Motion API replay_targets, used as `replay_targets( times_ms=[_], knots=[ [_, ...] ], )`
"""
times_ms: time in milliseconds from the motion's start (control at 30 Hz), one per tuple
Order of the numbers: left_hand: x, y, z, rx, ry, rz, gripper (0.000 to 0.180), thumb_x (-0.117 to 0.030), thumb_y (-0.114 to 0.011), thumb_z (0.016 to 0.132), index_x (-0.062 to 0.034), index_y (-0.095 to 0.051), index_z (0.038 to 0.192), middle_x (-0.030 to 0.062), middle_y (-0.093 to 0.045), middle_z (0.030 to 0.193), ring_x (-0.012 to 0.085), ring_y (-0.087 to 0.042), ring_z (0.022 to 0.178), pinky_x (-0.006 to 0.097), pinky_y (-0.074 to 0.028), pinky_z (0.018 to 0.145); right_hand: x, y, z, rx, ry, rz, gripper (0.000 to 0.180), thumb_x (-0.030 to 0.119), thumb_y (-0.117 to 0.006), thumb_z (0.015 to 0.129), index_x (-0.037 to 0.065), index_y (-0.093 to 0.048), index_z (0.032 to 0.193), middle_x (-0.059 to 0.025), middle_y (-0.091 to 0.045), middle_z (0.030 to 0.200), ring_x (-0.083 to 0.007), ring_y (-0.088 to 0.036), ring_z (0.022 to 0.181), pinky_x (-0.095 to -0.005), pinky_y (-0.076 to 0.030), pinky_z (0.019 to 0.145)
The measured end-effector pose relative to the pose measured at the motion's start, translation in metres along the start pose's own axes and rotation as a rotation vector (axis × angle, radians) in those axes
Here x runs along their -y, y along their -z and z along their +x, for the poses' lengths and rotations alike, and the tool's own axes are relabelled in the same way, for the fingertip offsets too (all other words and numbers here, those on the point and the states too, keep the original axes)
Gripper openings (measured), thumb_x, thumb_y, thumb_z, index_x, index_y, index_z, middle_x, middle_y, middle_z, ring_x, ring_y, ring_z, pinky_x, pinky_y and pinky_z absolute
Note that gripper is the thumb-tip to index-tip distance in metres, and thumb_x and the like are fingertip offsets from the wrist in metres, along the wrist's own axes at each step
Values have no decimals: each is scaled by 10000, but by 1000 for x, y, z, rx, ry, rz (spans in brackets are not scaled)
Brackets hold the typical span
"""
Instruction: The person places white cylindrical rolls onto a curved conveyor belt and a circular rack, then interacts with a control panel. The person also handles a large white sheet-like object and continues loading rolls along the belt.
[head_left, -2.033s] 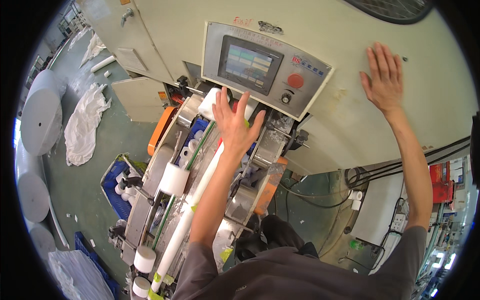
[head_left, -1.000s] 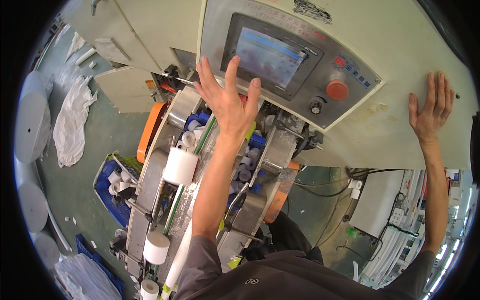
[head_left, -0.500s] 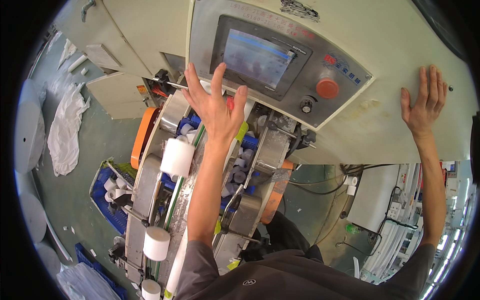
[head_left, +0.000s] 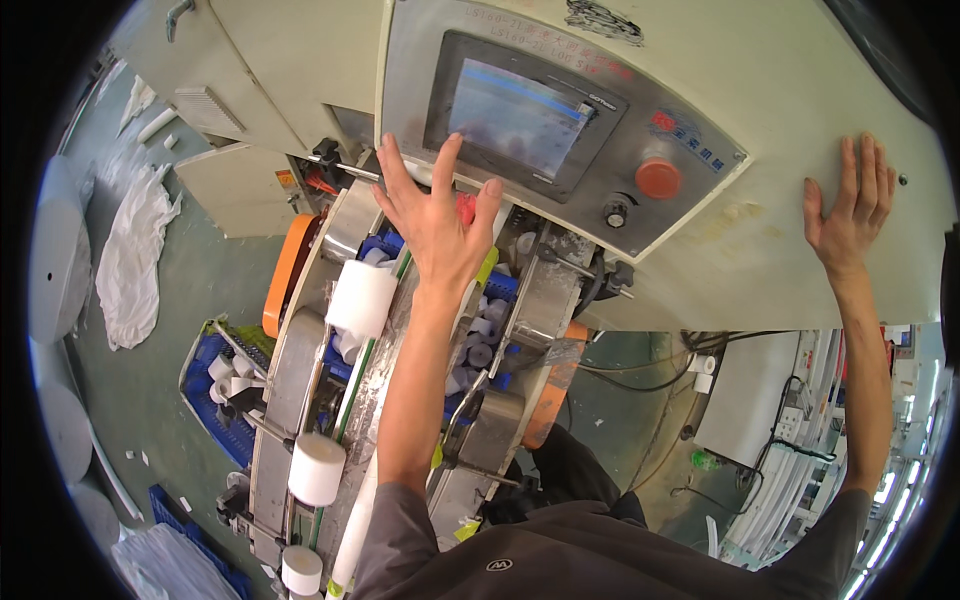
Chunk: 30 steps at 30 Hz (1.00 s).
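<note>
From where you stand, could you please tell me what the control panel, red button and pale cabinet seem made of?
Control panel: probably bare metal, given its grey satin sheen. Red button: likely plastic, smooth and evenly coloured. Pale cabinet: apparently painted metal, smooth with yellowish smudges.

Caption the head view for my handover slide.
Left hand spread near a grey rectangular metal control panel; right hand flat against the cream machine housing; white cylindrical rolls lower left.

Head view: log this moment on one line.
left hand: open, near screen, contact unclear | right hand: open, against beige cabinet | screen: lit | white rolls: beside left forearm
</note>
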<state>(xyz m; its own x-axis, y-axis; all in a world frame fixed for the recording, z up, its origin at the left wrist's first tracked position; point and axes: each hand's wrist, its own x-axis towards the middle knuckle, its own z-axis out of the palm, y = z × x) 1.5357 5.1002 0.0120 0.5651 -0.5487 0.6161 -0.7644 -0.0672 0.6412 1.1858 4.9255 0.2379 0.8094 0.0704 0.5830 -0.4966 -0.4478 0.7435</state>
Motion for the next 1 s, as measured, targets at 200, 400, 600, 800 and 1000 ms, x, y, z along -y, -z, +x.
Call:
replay_targets(
  times_ms=[200,400,600,800,1000],
  knots=[
    [-9,-8,-27,32,-98,-70,631,-463,-704,847,-221,-551,1409,320,-144,1591,505,-147,1476,697,-58,1129,0,0,0,3,-7,-4,565,318,-616,951,65,-497,1441,-97,-444,1508,-262,-375,1419,-423,-262,1186],
    [-19,-15,-29,46,-137,-42,660,-477,-754,792,-264,-581,1392,316,-126,1598,505,-98,1488,721,-51,1113,1,1,-1,3,-8,-5,561,330,-606,955,69,-499,1441,-98,-450,1503,-265,-384,1414,-429,-267,1184],
    [-26,-14,-26,109,-129,2,681,-462,-760,789,-260,-563,1408,311,-121,1601,502,-86,1491,725,-48,1112,2,3,1,6,-5,-12,557,329,-606,955,68,-505,1436,-99,-455,1501,-266,-387,1411,-428,-273,1179],
    [-18,-14,-29,39,-83,-74,744,-449,-759,786,-223,-504,1447,315,-131,1595,519,-103,1480,729,-69,1108,3,0,0,-1,-13,-7,550,316,-614,945,70,-517,1428,-94,-459,1500,-269,-392,1407,-430,-283,1173],
    [-20,-14,-25,32,-67,-42,699,-424,-748,811,-204,-515,1432,318,-155,1582,524,-116,1474,719,-81,1114,1,1,1,1,-13,-8,546,318,-611,944,75,-523,1425,-92,-464,1498,-265,-390,1408,-427,-284,1173]
  ],
)
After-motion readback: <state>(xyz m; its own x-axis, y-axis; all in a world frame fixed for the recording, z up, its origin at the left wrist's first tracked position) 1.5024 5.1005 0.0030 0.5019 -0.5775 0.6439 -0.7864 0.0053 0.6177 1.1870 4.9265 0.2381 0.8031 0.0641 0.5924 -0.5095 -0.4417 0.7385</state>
